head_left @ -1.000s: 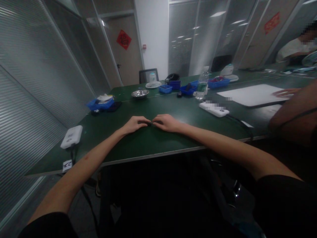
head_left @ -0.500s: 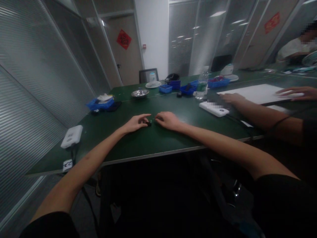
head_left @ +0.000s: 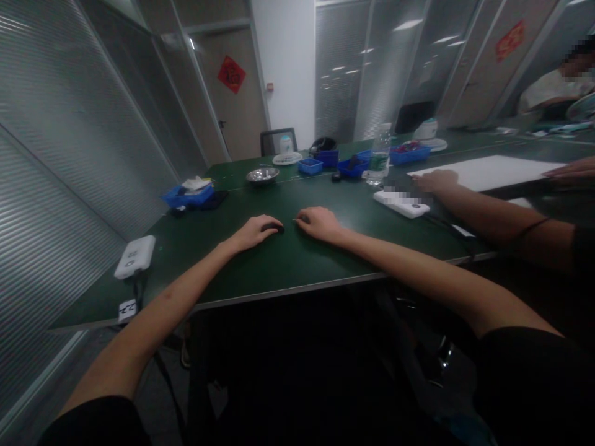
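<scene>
Over the green table (head_left: 260, 272), my left hand (head_left: 251, 234) is closed on a small black object (head_left: 281, 229) that shows at the thumb and fingertips; its kind is too small to tell. My right hand (head_left: 320, 224) lies just to the right, fingers curled in a pinch. A thin, pale tip (head_left: 294, 220) pokes out from the right fingertips toward the left hand, and most of whatever it belongs to is hidden by the fingers. A narrow gap separates the two hands, which do not touch.
Beyond my hands stand a metal bowl (head_left: 263, 177), a blue tray (head_left: 188, 194), a small blue box (head_left: 310, 166) and a water bottle (head_left: 379, 155). White power banks (head_left: 134, 256) lie left and right. Another person's hands (head_left: 439, 181) rest by a white board (head_left: 488, 172).
My right hand has drawn slightly right, widening the gap. My left fingers have come down closer around the black object; the greenish bit between the hands no longer shows. The neighbour's hands shifted slightly.
</scene>
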`<action>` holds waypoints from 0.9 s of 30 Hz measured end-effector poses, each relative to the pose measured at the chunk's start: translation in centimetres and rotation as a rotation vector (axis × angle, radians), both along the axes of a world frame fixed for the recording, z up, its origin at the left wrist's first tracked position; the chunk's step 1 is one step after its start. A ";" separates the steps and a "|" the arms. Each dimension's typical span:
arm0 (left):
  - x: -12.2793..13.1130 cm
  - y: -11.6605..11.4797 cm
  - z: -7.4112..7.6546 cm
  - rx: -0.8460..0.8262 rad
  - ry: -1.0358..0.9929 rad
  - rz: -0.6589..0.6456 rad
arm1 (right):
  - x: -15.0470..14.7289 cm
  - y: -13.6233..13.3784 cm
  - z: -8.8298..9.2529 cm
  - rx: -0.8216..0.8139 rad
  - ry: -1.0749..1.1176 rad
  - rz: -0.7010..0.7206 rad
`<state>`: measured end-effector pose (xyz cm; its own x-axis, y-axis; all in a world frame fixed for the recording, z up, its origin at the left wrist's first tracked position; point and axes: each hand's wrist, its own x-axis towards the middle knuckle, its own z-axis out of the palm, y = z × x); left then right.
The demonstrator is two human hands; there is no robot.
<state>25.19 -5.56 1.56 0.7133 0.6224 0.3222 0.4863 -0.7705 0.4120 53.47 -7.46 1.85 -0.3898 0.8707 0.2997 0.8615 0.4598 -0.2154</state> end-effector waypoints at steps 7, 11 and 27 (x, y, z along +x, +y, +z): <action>-6.3 3.7 -0.2 -0.015 -0.018 0.300 | 0.2 0.1 -0.1 0.014 0.026 0.025; -12.5 5.5 -0.2 0.011 -0.005 0.677 | 0.2 0.2 -0.3 0.020 0.022 0.019; -20.7 5.1 -0.8 0.048 0.020 1.272 | 0.3 0.3 -0.3 0.024 0.009 0.029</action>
<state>4.51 -0.47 0.76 -0.3707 0.8566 0.3590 0.8960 0.2282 0.3808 53.80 -7.14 1.56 -0.4121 0.8517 0.3239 0.8458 0.4897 -0.2116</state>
